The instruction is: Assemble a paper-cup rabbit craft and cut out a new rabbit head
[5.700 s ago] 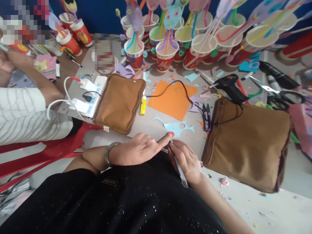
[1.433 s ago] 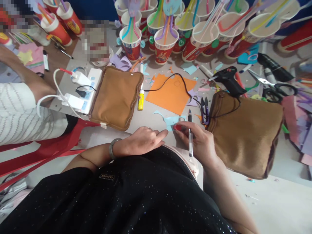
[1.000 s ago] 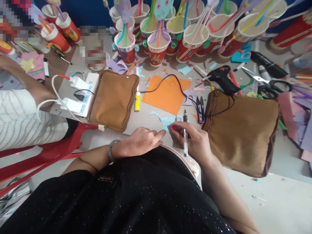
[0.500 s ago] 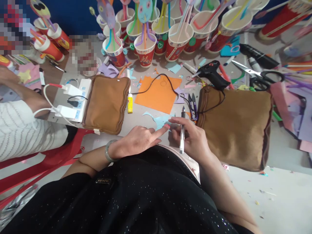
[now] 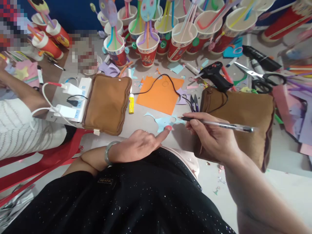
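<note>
My right hand [image 5: 211, 135] grips a clear-barrelled pen [image 5: 219, 124], held nearly level, its dark tip pointing left over torn light blue paper [image 5: 162, 123]. The index finger of my left hand [image 5: 138, 145] stretches onto or just above that paper, while its other fingers curl under. A small pinkish-red patch [image 5: 168, 128] shows at the fingertip; whether it is a separate piece, I cannot tell. Beyond the scrap lies an orange sheet [image 5: 158, 96] with a black cable across it. Small snips [image 5: 194, 103] rest beside my right hand.
Brown cushions [image 5: 107, 104] lie left and right, the right one under my pen hand. A power strip [image 5: 83, 99], glue stick [image 5: 131, 104], black glue gun [image 5: 216, 74] and scissors [image 5: 258, 75] surround the scraps. Decorated paper cups [image 5: 148, 48] line the back. Another person's arm [image 5: 21, 84] is at left.
My right hand has moved right, away from my left fingertip, and the pen has swung from upright to nearly level. My left hand has shifted only slightly.
</note>
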A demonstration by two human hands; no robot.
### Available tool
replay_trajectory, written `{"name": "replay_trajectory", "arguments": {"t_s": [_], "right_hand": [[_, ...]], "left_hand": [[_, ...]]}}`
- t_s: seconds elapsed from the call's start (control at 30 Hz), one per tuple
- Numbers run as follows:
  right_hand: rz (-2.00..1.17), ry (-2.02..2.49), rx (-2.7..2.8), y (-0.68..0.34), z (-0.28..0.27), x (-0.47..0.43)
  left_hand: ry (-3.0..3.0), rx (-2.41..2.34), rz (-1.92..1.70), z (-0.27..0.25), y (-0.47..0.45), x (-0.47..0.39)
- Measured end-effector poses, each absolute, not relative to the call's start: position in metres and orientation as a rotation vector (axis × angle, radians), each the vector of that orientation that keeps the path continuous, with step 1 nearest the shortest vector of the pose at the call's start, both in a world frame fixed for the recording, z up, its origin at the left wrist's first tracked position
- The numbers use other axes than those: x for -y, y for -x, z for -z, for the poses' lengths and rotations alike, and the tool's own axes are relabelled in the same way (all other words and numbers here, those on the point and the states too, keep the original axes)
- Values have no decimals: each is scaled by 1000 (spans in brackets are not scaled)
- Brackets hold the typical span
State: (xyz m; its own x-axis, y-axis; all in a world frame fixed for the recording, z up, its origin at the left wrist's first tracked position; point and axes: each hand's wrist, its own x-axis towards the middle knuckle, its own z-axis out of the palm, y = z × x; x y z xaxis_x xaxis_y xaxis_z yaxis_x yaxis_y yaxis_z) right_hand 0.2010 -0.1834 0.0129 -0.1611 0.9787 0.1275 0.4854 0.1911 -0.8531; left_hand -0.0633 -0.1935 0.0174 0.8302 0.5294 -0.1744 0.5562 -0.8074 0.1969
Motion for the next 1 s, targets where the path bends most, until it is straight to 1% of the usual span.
{"name": "replay_trajectory", "arguments": {"t_s": [0.23, 0.4, 0.6, 0.77, 1.0], "right_hand": [[-1264, 1205, 2055, -184, -19, 128], [-1417, 1119, 2250, -172, -11, 101], [-1460, 1053, 2458, -163, -9, 91], [-1447, 1054, 2560, -157, -14, 89], [-1434, 1090, 2534, -158, -15, 91]], "left_hand": [[-2771, -835, 223, -31, 53, 192], [-2755, -867, 192, -17, 49, 194], [-2691, -922, 34, 1, 49, 196], [-2676, -869, 13, 4, 52, 194], [-2675, -846, 9, 2, 53, 192]]}}
